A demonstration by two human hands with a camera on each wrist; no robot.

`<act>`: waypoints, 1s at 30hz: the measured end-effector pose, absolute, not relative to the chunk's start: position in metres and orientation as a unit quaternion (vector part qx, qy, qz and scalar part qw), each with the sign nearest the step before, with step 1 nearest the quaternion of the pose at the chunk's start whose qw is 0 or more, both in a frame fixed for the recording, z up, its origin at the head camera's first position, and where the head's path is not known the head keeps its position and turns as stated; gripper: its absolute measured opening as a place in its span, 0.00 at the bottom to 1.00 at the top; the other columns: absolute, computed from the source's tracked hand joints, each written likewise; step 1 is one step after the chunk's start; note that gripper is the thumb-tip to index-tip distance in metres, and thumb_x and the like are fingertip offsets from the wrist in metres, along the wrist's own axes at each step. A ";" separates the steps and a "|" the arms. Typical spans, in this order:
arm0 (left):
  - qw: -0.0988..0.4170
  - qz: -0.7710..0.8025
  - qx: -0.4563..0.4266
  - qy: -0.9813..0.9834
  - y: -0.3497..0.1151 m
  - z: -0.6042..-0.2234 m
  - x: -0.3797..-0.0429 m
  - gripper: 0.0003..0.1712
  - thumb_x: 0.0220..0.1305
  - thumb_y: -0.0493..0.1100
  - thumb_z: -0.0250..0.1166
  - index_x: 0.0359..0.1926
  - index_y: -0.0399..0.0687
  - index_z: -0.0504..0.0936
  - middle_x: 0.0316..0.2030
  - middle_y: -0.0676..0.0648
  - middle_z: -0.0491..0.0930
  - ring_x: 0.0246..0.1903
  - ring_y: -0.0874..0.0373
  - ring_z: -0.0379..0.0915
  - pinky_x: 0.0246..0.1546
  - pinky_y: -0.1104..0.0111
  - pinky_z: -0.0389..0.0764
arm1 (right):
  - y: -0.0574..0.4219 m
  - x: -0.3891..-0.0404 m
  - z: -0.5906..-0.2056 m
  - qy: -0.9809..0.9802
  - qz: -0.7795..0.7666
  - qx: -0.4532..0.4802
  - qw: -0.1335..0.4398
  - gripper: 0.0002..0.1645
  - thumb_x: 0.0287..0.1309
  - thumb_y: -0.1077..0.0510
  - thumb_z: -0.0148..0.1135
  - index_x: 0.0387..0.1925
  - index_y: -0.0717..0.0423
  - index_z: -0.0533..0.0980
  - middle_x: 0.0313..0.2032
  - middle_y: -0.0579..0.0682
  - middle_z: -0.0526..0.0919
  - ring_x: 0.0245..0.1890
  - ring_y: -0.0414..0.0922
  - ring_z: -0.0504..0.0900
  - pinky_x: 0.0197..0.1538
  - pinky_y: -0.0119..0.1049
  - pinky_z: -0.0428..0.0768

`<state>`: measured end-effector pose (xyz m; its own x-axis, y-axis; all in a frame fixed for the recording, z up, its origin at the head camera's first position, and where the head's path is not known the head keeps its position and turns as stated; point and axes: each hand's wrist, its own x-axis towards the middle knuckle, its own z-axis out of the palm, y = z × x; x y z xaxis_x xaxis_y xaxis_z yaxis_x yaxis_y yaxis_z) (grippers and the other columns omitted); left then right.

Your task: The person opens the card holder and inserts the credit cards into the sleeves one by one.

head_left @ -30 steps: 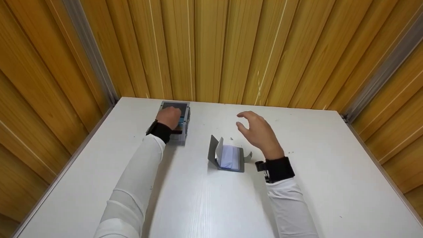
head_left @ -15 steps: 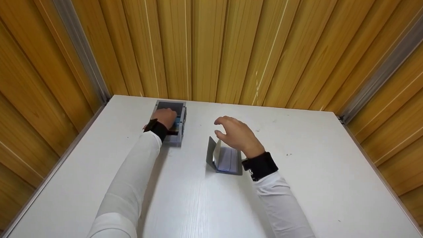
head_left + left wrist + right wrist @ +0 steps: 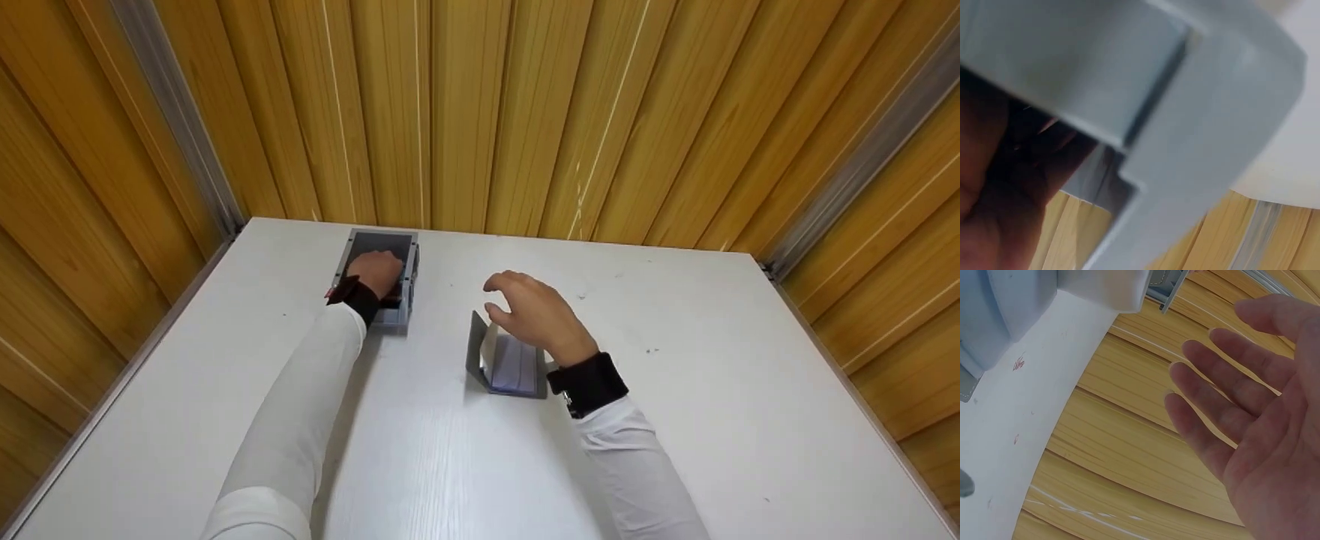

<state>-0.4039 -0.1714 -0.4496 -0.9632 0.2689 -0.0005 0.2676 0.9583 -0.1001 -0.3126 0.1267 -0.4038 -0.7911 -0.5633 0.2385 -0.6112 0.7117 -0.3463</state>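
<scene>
At the back left of the head view, my left hand reaches down into a grey open-topped box. Something dark reddish shows beside the wrist inside it. In the left wrist view the fingers lie in shadow behind the box wall, and I cannot tell whether they grip anything. My right hand, holding nothing, hovers over a grey card holder with its fingers loosely bent. The holder stands spread on the table, its cover and one leaf raised, clear sleeves lying flat. The hand overlaps its upper right part.
The white tabletop has small scuffs and specks. Wood-patterned panels rise behind it, close to the box, and along both sides. Grey metal posts stand at the corners.
My right hand has moved left, from beside the card holder to above it. My left hand sits deeper in the box, and the blue thing seen there earlier is now mostly hidden.
</scene>
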 end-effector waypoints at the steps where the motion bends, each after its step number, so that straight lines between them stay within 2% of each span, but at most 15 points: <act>1: 0.011 0.052 -0.138 -0.989 -0.171 -0.449 -0.404 0.14 0.77 0.29 0.58 0.48 0.33 0.92 0.46 0.34 0.92 0.44 0.37 0.91 0.46 0.45 0.92 | 0.127 -0.313 -0.404 -0.923 0.207 0.319 0.059 0.19 0.75 0.56 0.63 0.62 0.60 0.82 0.59 0.57 0.89 0.63 0.56 0.86 0.67 0.53 0.84; 8: 0.081 0.086 -0.185 -0.975 -0.164 -0.449 -0.410 0.11 0.71 0.26 0.64 0.43 0.35 0.93 0.41 0.35 0.92 0.40 0.39 0.91 0.45 0.48 0.91 | 0.139 -0.309 -0.403 -0.927 0.212 0.302 0.065 0.18 0.75 0.56 0.65 0.60 0.60 0.82 0.58 0.58 0.89 0.63 0.56 0.86 0.66 0.54 0.84; 13: 0.102 0.095 -0.180 -0.974 -0.152 -0.447 -0.414 0.12 0.71 0.26 0.64 0.44 0.36 0.93 0.39 0.36 0.93 0.40 0.39 0.91 0.44 0.47 0.92 | 0.147 -0.304 -0.403 -0.930 0.208 0.295 0.063 0.17 0.75 0.56 0.65 0.59 0.59 0.83 0.57 0.58 0.89 0.62 0.57 0.87 0.65 0.54 0.85; 19: 0.134 0.075 -0.141 -0.978 -0.144 -0.436 -0.416 0.11 0.73 0.27 0.64 0.43 0.36 0.93 0.36 0.36 0.93 0.36 0.41 0.91 0.41 0.49 0.92 | 0.153 -0.303 -0.399 -0.933 0.211 0.282 0.069 0.16 0.75 0.57 0.65 0.58 0.59 0.83 0.57 0.58 0.90 0.62 0.57 0.87 0.65 0.54 0.85; 25: 0.177 0.013 -0.067 -0.982 -0.143 -0.431 -0.412 0.14 0.78 0.31 0.59 0.46 0.35 0.92 0.38 0.35 0.93 0.39 0.41 0.92 0.45 0.49 0.92 | 0.153 -0.307 -0.401 -0.930 0.217 0.281 0.092 0.14 0.74 0.58 0.65 0.55 0.59 0.84 0.55 0.58 0.90 0.60 0.57 0.87 0.63 0.54 0.86; 30: 0.218 -0.066 -0.016 -0.974 -0.137 -0.419 -0.407 0.14 0.76 0.30 0.60 0.43 0.32 0.93 0.36 0.33 0.92 0.37 0.40 0.92 0.41 0.49 0.93 | 0.153 -0.308 -0.405 -0.933 0.229 0.259 0.101 0.14 0.74 0.58 0.65 0.55 0.60 0.84 0.55 0.58 0.91 0.60 0.57 0.88 0.63 0.53 0.86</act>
<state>-0.4068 -0.1372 -0.4189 -0.9043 0.0028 0.4270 0.0606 0.9907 0.1218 -0.3083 0.1535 -0.4054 -0.8457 -0.4364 0.3072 -0.5290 0.7618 -0.3741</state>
